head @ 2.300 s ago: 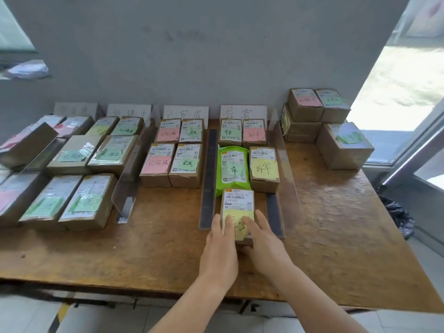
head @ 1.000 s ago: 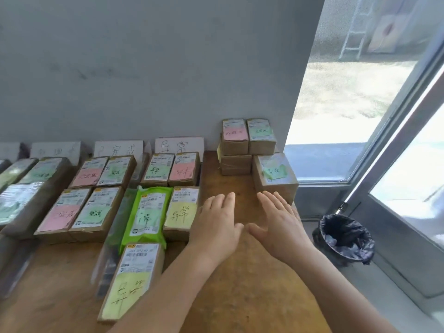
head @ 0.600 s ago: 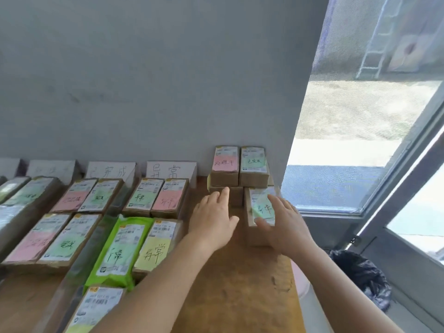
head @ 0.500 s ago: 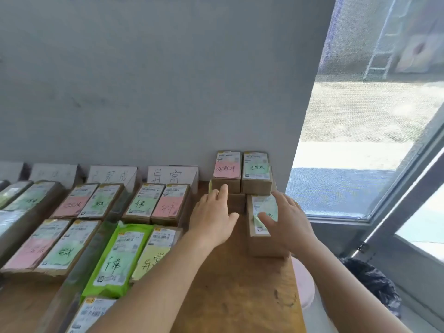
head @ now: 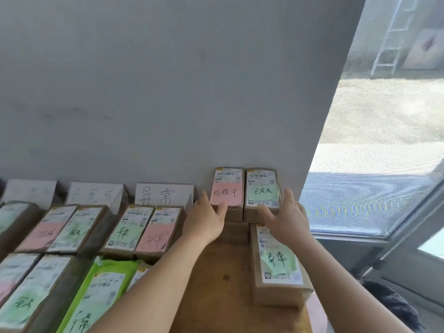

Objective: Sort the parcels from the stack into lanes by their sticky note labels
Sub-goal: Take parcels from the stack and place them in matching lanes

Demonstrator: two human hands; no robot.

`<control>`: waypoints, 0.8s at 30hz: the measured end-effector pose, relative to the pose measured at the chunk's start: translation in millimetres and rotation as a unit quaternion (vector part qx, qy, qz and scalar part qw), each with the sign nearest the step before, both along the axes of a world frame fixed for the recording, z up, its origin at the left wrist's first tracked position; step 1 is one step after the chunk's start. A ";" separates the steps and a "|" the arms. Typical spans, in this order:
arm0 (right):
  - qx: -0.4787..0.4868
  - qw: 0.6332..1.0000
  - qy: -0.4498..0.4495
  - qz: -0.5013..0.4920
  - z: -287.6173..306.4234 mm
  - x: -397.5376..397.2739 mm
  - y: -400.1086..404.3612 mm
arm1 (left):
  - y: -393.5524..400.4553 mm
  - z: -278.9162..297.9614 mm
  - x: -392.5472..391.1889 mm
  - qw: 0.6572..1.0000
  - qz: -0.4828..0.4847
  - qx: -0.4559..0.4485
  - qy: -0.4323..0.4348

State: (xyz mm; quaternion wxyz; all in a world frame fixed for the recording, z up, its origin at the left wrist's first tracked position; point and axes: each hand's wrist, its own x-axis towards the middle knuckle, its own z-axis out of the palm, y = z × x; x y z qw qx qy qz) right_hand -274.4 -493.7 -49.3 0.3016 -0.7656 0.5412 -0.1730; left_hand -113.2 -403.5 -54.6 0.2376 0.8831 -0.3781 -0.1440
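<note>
The stack stands at the back right of the wooden table (head: 223,292), against the wall. On top of it lie a brown parcel with a pink note (head: 227,188) and, to its right, a parcel with a green note (head: 263,188). My left hand (head: 206,219) touches the pink-note parcel's left front corner with fingers straight and thumb on its front face. My right hand (head: 287,217) flanks the green-note parcel's right side, thumb on its front. A third parcel with a green note (head: 278,263) lies in front of the stack, under my right wrist.
White lane signs (head: 165,194) (head: 96,194) stand along the wall. Rows of parcels with pink and green notes (head: 141,229) fill the lanes on the left, with a green bag parcel (head: 101,292) nearer me. A glass door and a black bin bag (head: 394,306) are on the right.
Both hands left the yellow-note parcel in its lane and moved right. The right hand touched the front green-note parcel, then both reached back to the two top parcels of the stack.
</note>
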 end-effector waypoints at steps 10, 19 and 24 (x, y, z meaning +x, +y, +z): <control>0.007 1.000 -0.015 -0.009 -11.2 5.8 -1.8 | 0.0 -6.3 -5.8 0.989 0.024 -0.133 0.058; 0.004 0.980 -0.198 -0.019 2.5 -19.9 26.7 | 40.1 14.9 -34.2 0.958 0.063 -0.256 0.109; 0.007 0.961 -0.274 -0.018 8.8 -37.0 55.0 | 83.6 26.1 -59.3 0.945 0.059 -0.308 0.097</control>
